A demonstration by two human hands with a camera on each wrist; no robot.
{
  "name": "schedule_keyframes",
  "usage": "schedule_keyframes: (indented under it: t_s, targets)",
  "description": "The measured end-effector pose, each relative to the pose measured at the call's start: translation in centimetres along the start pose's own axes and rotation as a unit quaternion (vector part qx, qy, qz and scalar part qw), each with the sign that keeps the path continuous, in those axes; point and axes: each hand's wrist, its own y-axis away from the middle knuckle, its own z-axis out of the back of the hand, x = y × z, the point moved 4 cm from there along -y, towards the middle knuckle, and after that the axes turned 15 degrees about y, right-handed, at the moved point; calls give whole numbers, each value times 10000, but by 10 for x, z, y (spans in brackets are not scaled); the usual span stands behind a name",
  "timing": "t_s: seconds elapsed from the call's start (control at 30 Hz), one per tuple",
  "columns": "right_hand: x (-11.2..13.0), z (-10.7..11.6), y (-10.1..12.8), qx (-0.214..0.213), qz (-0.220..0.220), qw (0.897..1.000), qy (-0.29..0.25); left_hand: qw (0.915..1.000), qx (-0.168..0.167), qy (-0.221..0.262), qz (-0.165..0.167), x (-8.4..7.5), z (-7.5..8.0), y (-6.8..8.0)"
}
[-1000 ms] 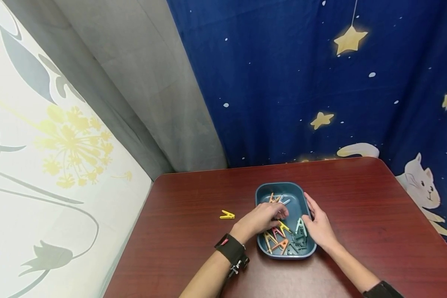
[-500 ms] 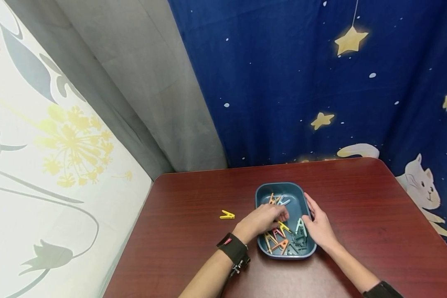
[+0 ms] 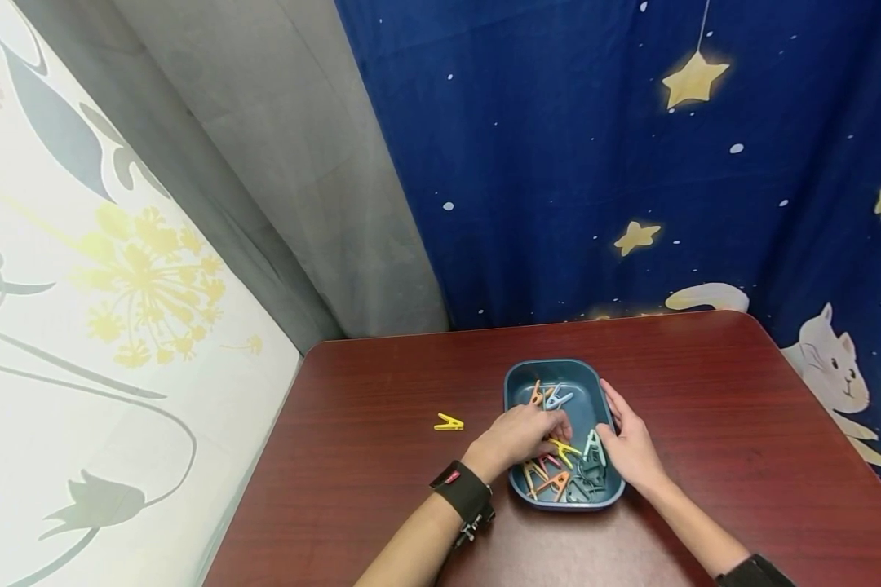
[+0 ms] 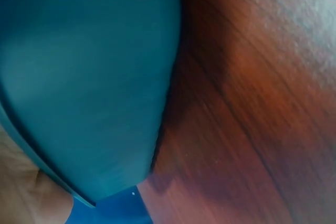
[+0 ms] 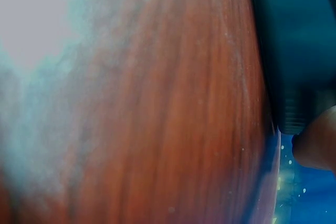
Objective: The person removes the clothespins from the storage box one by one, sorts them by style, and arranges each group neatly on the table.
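Note:
A dark teal rectangular tub (image 3: 565,507) holds several spring clips in different colours. My left hand (image 3: 517,436) reaches over its left rim, the fingers bent down inside. Right at the thumb lies a yellow clip (image 3: 564,451), partly covered by the hand; I cannot tell whether it is pinched. Along the right rim my right hand (image 3: 631,450) grips the tub, thumb on the inner side and fingers outside. The left wrist view shows the tub's outer wall (image 4: 89,98) and part of the hand (image 4: 31,187). A fingertip (image 5: 317,142) shows beside the tub in the right wrist view.
Another yellow clip (image 3: 449,422) lies on the reddish-brown table (image 3: 367,489), left of the tub. Inside the tub are an orange clip (image 3: 554,485), a pale green clip (image 3: 593,448), dark green clips (image 3: 591,474) and a light blue clip (image 3: 558,398). Curtains hang behind the table.
The yellow clip by my left thumb has turned and shifted slightly right. My left hand has moved very little; the right hand keeps its grip on the tub.

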Motion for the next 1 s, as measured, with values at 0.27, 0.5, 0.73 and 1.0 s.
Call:
schedule_keyframes:
  t_s: [0.27,0.5,0.73,1.0]
  targets:
    - [0,1,0,142,-126,9998,73,9977,-180,650,-113,-1,3,3]
    - [0,2,1,115,-57,9999,72,9947,-302,948,-267,-2,4,3]
    - [0,2,1,169,-75,9998,43,9888,-510,1355,-371,-1,6,5]
    - [-1,1,2,205,-120,9997,46,9810,-762,1655,-668,0,9,10]
